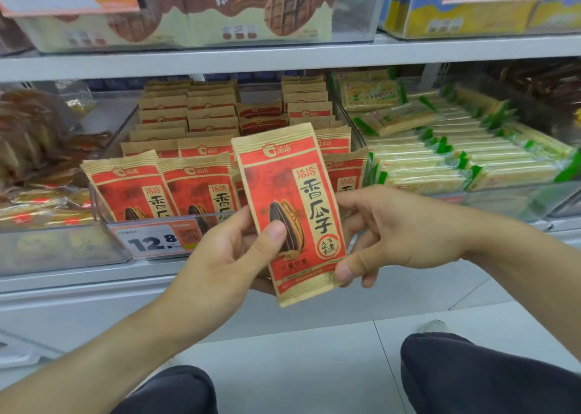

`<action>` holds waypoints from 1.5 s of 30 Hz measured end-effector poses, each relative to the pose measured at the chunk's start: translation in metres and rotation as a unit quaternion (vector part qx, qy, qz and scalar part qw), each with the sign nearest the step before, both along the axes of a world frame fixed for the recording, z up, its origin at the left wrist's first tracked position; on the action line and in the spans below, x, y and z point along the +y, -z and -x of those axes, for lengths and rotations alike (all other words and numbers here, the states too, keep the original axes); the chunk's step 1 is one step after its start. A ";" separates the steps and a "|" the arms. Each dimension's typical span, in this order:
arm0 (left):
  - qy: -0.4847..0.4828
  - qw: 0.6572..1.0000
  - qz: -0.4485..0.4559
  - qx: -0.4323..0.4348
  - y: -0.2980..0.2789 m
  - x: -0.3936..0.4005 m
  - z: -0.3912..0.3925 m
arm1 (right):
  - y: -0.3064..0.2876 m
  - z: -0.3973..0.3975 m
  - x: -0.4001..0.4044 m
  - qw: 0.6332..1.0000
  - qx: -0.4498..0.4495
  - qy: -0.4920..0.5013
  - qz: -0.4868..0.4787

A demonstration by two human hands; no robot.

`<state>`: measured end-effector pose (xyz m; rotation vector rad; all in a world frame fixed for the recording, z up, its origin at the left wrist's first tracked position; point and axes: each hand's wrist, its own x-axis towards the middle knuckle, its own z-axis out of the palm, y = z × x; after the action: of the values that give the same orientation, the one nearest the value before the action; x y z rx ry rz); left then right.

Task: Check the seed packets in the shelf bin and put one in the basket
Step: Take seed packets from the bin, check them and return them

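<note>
A seed packet (pixel 294 215) is held upright in front of the shelf bin (pixel 103 206).

The packet is tan-edged with a red face, black characters and a striped seed. More such packets (pixel 195 149) are stood in rows in the clear bin on a grey shelf (pixel 283 57), above a pale tiled floor (pixel 314 366). It is pinched by the left hand (pixel 232 256) and by the right hand (pixel 383 234) at its lower corner.

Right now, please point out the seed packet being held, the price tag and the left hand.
seed packet (pixel 295 193), head view, on its red printed front.
price tag (pixel 151 240), head view, on its white number area.
left hand (pixel 226 256), head view, on its back.
</note>
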<state>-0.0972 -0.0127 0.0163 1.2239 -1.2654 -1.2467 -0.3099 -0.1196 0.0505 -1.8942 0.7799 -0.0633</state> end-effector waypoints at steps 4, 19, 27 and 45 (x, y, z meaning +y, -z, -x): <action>-0.019 0.999 0.026 -0.022 -0.002 0.001 0.001 | -0.001 -0.003 0.006 0.996 -0.021 0.073 0.039; -0.046 0.998 0.035 -0.014 -0.011 0.004 0.003 | 0.013 -0.029 0.041 0.932 -0.179 0.258 -0.181; -0.094 0.992 0.080 -0.031 -0.006 0.002 -0.002 | 0.024 -0.052 0.067 0.910 -0.238 0.319 -0.116; -0.097 0.988 0.115 0.031 -0.008 -0.003 -0.010 | 0.030 -0.056 0.061 0.912 -0.266 0.238 -0.200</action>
<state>-0.0869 -0.0158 0.0240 1.1044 -1.1777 -0.9630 -0.2543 -0.0588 0.0210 -1.1802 0.7809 -0.6488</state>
